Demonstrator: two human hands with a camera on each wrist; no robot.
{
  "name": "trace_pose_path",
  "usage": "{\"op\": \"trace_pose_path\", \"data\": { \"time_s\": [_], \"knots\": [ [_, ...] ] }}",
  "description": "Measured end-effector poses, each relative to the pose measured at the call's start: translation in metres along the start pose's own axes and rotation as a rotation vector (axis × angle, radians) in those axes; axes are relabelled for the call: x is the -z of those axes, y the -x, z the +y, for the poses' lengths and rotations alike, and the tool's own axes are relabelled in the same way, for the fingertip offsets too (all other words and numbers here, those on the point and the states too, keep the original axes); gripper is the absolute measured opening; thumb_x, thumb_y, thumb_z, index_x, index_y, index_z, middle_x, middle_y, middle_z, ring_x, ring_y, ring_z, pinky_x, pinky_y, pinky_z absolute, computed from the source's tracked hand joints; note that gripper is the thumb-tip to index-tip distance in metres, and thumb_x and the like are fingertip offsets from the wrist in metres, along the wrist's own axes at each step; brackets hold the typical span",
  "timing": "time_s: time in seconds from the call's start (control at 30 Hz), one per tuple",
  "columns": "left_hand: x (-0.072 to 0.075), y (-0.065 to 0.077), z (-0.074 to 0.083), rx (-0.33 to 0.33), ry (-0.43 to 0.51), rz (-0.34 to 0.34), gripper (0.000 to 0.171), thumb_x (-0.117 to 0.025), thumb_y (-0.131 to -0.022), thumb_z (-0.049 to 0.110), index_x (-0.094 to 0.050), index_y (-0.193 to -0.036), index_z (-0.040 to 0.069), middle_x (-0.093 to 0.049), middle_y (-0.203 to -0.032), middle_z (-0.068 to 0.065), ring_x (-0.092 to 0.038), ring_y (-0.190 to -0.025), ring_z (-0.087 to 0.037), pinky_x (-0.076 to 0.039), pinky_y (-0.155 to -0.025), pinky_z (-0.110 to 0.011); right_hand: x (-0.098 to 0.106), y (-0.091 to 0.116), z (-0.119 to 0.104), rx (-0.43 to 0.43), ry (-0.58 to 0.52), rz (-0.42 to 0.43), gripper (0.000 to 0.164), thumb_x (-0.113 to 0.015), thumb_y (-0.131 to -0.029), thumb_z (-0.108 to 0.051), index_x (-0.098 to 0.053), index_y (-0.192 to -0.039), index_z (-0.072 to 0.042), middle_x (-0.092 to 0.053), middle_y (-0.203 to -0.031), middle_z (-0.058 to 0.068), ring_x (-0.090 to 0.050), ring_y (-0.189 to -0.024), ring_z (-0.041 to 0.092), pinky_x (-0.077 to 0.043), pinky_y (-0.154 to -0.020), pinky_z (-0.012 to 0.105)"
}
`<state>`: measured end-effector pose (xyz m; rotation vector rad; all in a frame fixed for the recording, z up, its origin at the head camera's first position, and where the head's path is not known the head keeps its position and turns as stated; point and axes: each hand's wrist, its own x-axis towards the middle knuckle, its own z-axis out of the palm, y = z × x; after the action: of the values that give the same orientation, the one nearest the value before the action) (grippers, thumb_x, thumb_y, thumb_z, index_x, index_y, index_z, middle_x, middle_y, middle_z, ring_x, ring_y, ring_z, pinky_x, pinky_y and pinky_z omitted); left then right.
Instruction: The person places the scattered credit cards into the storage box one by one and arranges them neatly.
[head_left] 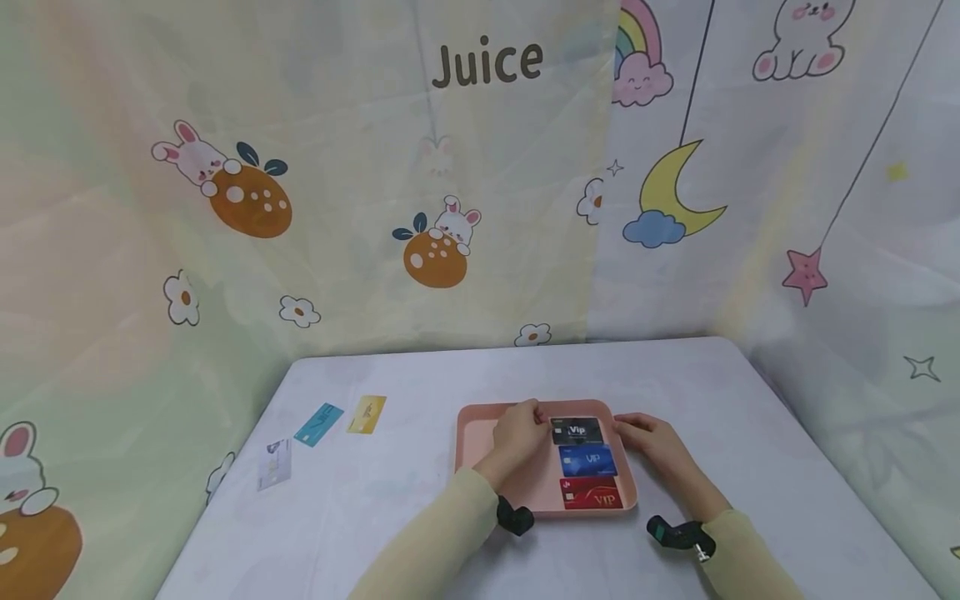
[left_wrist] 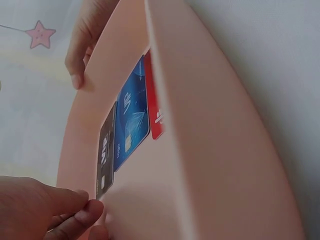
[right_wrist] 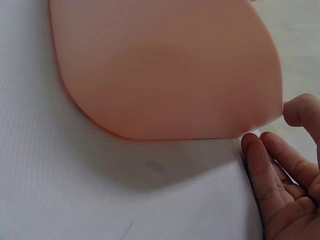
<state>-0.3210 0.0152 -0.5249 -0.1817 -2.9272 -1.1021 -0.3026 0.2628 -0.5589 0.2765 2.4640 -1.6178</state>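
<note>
A pink tray (head_left: 510,504) on the table holds a black VIP card (head_left: 577,431), a blue VIP card (head_left: 587,460) and a red VIP card (head_left: 592,493), stacked in a column along its right side. Over the tray, my left hand (head_left: 517,432) pinches at the left edge of the black card; its thumb and fingertips meet at the card's corner in the left wrist view. At the tray's upper right corner, my right hand (head_left: 654,442) holds the rim, thumb on one side and fingers against the outer wall (right_wrist: 165,95).
Left of the tray, a teal card (head_left: 318,424), a yellow card (head_left: 367,414) and a pale card (head_left: 275,464) lie apart on the white tabletop (head_left: 390,525). Printed cloth walls (head_left: 360,167) rise behind and beside the table.
</note>
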Motion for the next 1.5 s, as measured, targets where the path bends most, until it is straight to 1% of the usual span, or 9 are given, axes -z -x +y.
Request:
{"op": "trace_pose_path", "data": {
  "time_s": [0.3,0.43,0.53,0.63,0.77,1.0,1.2,1.3,1.5],
  "knots": [
    [0.011,-0.004,-0.003,-0.048,-0.029,0.008,0.012,-0.074,-0.096,0.024,-0.065,-0.093,0.017,-0.060,-0.076,0.005,-0.055,-0.070,-0.010,-0.046,-0.062,-0.024,0.002,0.001,-0.001,0.015,0.017,-0.003,0.076,-0.062,-0.097,-0.058,-0.052,-0.146,0.000,-0.050,-0.151,0.027,-0.040,-0.144,0.045,-0.029,-0.119,0.065],
    [0.018,-0.005,-0.003,-0.043,-0.005,0.001,0.010,-0.073,-0.097,0.024,-0.066,-0.096,0.016,-0.061,-0.078,0.005,-0.056,-0.070,-0.010,-0.049,-0.062,-0.023,0.001,0.002,0.000,0.023,0.027,-0.007,0.074,-0.062,-0.098,-0.057,-0.053,-0.145,0.000,-0.050,-0.151,0.027,-0.040,-0.144,0.045,-0.028,-0.119,0.065],
    [0.023,-0.004,-0.004,-0.040,0.019,0.000,0.009,-0.072,-0.097,0.022,-0.066,-0.098,0.016,-0.062,-0.080,0.004,-0.057,-0.073,-0.011,-0.051,-0.065,-0.024,0.001,0.002,-0.001,0.019,0.025,-0.010,0.074,-0.062,-0.098,-0.056,-0.053,-0.145,0.000,-0.050,-0.151,0.027,-0.040,-0.144,0.045,-0.028,-0.119,0.065],
    [0.029,-0.005,-0.004,-0.060,0.033,0.021,0.008,-0.072,-0.097,0.021,-0.066,-0.097,0.016,-0.062,-0.081,0.004,-0.057,-0.075,-0.012,-0.051,-0.068,-0.025,0.001,0.002,-0.001,0.016,0.034,-0.008,0.076,-0.061,-0.097,-0.058,-0.052,-0.145,0.001,-0.050,-0.150,0.028,-0.040,-0.144,0.046,-0.028,-0.119,0.065],
    [0.036,-0.008,-0.008,-0.096,0.019,0.059,0.007,-0.072,-0.097,0.019,-0.066,-0.094,0.015,-0.063,-0.079,0.004,-0.056,-0.072,-0.011,-0.048,-0.065,-0.025,0.001,0.001,-0.002,0.013,0.043,-0.009,0.077,-0.061,-0.097,-0.059,-0.052,-0.145,0.001,-0.050,-0.150,0.028,-0.041,-0.143,0.046,-0.030,-0.118,0.065],
    [0.049,-0.012,-0.015,-0.113,0.030,0.085,0.006,-0.068,-0.098,0.018,-0.065,-0.093,0.015,-0.064,-0.081,0.003,-0.056,-0.070,-0.010,-0.046,-0.063,-0.024,0.001,0.002,-0.002,0.019,0.040,-0.005,0.074,-0.061,-0.099,-0.056,-0.052,-0.145,0.001,-0.050,-0.150,0.028,-0.041,-0.143,0.046,-0.031,-0.118,0.064],
    [0.057,-0.017,-0.027,-0.105,0.005,0.120,0.006,-0.069,-0.097,0.018,-0.065,-0.092,0.015,-0.066,-0.080,0.004,-0.056,-0.068,-0.010,-0.045,-0.061,-0.027,0.001,0.002,-0.002,0.012,0.017,0.000,0.071,-0.061,-0.100,-0.053,-0.053,-0.144,0.002,-0.051,-0.149,0.028,-0.044,-0.141,0.045,-0.032,-0.118,0.063],
    [0.062,-0.019,-0.035,-0.097,0.009,0.121,0.006,-0.069,-0.096,0.017,-0.065,-0.092,0.014,-0.067,-0.079,0.002,-0.057,-0.066,-0.011,-0.045,-0.060,-0.028,0.000,0.001,-0.002,-0.005,0.005,0.003,0.069,-0.062,-0.099,-0.052,-0.053,-0.144,0.001,-0.052,-0.149,0.027,-0.045,-0.141,0.044,-0.031,-0.118,0.063],
    [0.073,-0.021,-0.052,-0.053,0.014,0.151,0.006,-0.069,-0.095,0.017,-0.065,-0.091,0.014,-0.068,-0.080,0.002,-0.058,-0.065,-0.011,-0.045,-0.060,-0.028,0.001,0.001,-0.003,-0.006,-0.009,0.010,0.069,-0.062,-0.099,-0.050,-0.053,-0.144,0.001,-0.052,-0.149,0.027,-0.045,-0.141,0.044,-0.031,-0.119,0.063]
  ]
}}
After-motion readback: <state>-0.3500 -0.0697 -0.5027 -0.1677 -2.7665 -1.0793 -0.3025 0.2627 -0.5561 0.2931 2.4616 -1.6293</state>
